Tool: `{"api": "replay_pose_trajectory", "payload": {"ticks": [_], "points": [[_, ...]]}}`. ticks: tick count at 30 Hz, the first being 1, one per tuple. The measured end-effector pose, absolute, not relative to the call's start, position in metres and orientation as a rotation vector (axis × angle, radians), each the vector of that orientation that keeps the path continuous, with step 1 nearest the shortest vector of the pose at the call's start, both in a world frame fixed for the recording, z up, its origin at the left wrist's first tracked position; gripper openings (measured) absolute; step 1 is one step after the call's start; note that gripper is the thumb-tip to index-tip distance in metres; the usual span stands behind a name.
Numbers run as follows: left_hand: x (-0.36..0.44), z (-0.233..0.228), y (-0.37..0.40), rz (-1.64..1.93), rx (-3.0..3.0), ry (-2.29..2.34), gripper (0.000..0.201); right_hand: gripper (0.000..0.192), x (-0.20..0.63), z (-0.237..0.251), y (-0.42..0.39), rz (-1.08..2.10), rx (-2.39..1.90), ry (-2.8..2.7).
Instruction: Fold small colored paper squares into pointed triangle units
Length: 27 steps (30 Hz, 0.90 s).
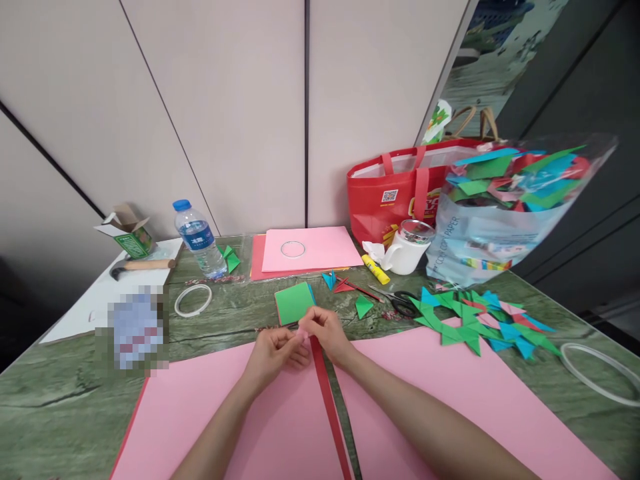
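Both my hands meet over the middle of the table, pinching a small pink piece of paper (pixel 302 333) between their fingertips. My left hand (pixel 277 353) is closed on it from the left, and my right hand (pixel 325 331) grips it from the right. The paper's folds are mostly hidden by my fingers. Beneath my hands lies a large pink sheet (pixel 240 413) with a red sheet showing along its edges. A second pink sheet (pixel 430 387) lies under my right forearm. Just beyond my fingers is a stack of square papers (pixel 295 303), green on top.
Folded paper stars (pixel 455 327), scissors (pixel 400 301), a glue stick (pixel 375 269) and a white mug (pixel 407 250) are on the right, before a red bag (pixel 370 207) and a plastic bag (pixel 490 233). A water bottle (pixel 199 240), hammer (pixel 143 265) and white ring (pixel 193 301) are left.
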<state>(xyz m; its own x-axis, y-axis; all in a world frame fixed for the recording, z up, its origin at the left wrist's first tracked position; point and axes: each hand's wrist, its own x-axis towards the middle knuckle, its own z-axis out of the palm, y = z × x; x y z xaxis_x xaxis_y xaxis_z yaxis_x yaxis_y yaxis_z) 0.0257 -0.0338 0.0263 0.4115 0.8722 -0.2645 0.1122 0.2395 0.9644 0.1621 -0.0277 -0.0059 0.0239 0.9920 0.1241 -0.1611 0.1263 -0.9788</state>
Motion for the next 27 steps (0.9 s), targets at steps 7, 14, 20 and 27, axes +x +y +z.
{"api": "replay_pose_trajectory", "payload": {"ticks": [7,14,20,27], "points": [[0.017,0.0266,-0.0269,0.854,1.182,1.035,0.03,0.027,0.1613,-0.0094,-0.0254,1.304,-0.908,-1.171],[0.0186,0.0254,-0.0263,0.828,1.189,1.045,0.03,0.022,0.1619,-0.0103,-0.0239,1.272,-0.942,-1.036],[0.018,0.0252,-0.0251,0.833,1.201,1.039,0.029,0.025,0.1624,-0.0097,-0.0236,1.32,-0.909,-0.957],[0.0169,0.0244,-0.0259,0.806,1.211,1.034,0.028,0.023,0.1626,-0.0091,-0.0243,1.396,-0.903,-1.039]]}}
